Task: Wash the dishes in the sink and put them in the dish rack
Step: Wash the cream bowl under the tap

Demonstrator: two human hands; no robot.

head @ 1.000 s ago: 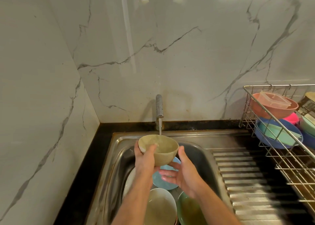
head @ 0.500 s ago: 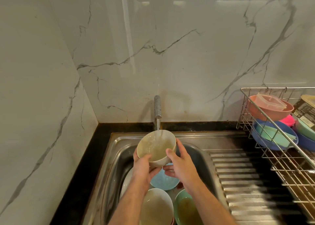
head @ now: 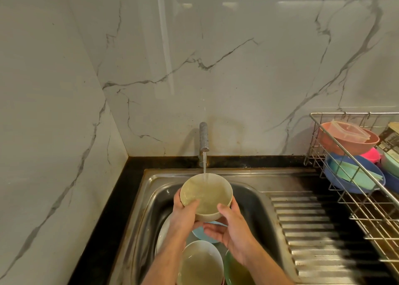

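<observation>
Bowl [head: 206,195], beige and tilted, fills under running water, gripped by left hand [head: 183,214] and right hand [head: 232,230].

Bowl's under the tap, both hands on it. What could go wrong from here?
1. The beige bowl is wet and the left hand and right hand grip only its rim and sides; it might slip onto the white bowl and green bowl below.
2. The tap stream hits the tilted inside; it may splash onto the black counter.
3. The dish rack looks crowded at the back; placing may knock stacked dishes.
</observation>
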